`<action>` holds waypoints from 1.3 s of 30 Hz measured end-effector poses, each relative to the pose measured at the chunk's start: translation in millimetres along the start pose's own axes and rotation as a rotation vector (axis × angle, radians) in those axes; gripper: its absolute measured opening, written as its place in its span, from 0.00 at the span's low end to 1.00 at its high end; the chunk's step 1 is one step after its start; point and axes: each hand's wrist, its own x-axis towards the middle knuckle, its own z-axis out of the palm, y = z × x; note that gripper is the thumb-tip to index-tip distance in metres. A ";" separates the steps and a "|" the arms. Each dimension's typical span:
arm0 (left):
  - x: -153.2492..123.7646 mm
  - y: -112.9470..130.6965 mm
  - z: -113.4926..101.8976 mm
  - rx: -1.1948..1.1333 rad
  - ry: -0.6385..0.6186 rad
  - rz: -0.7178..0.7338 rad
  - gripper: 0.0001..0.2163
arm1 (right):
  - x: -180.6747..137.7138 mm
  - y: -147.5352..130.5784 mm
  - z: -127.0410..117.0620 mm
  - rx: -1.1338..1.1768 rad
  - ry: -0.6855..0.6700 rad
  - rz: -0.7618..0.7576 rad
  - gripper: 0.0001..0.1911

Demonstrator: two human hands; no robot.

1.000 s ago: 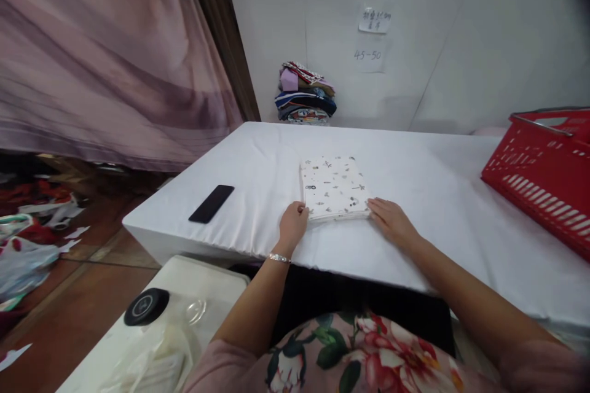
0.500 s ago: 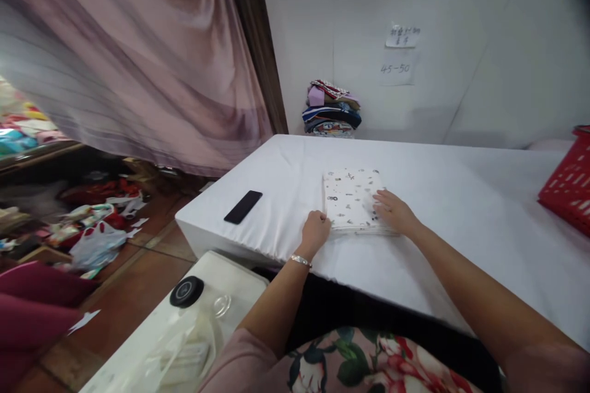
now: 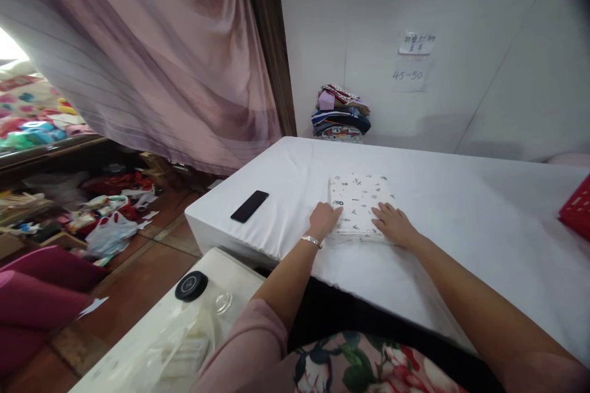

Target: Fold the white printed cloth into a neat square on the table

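Note:
A folded white cloth (image 3: 357,196) with small printed motifs lies on the white-covered table (image 3: 295,172) in front of me. My left hand (image 3: 324,220), with a bracelet at the wrist, is at the cloth's near left corner. Its thumb rests on top, and the other fingers are curled at the edge, partly hidden. On the right side of the cloth lies my right hand (image 3: 394,225), flat with its fingers spread.
Left on the table lies a black phone (image 3: 249,206). Folded clothes (image 3: 342,113) are stacked beyond the far edge, and a red basket (image 3: 576,209) stands at the right. A white side surface (image 3: 157,325) holds a round black object (image 3: 191,286) and plastic bags.
My left hand has come further over the cloth's left edge, its thumb now on top. The right hand has slid slightly towards me and lies flatter. The view has shifted left.

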 end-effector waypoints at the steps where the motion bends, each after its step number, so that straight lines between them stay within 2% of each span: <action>1: 2.7 1.1 2.2 0.011 0.015 -0.007 0.16 | 0.1 -0.2 -0.1 0.003 -0.001 0.003 0.28; 6: 4.2 -5.8 16.6 0.046 0.118 -0.018 0.14 | 0.4 0.5 3.3 0.020 0.018 0.006 0.27; 12: 9.6 -5.5 13.0 0.058 0.051 -0.035 0.16 | 0.8 -0.2 2.3 0.025 0.007 0.005 0.27; 17: 24.7 4.3 10.8 0.105 0.091 -0.019 0.23 | 1.0 -1.8 1.5 0.014 -0.001 0.019 0.27; 24: 30.2 -1.4 22.0 0.152 0.131 -0.024 0.19 | -2.5 -4.1 -3.2 0.001 -0.015 0.006 0.27; 29: 33.1 3.5 13.4 0.165 0.115 -0.026 0.16 | -1.8 -3.8 -1.3 -0.008 -0.014 0.014 0.27; 31: 34.1 12.0 10.1 0.197 0.163 0.020 0.16 | -1.1 -3.6 -0.2 -0.018 -0.008 0.012 0.27; 34: 34.0 24.3 13.4 0.285 0.239 0.244 0.19 | -0.8 -4.0 0.0 -0.027 -0.005 0.006 0.27; 36: 33.5 26.5 21.0 0.323 0.197 0.352 0.23 | -1.4 -4.9 -0.8 -0.024 -0.008 0.012 0.27; 39: 33.2 19.6 33.3 0.308 0.070 0.289 0.29 | -3.3 -6.2 -2.7 -0.009 -0.021 0.019 0.28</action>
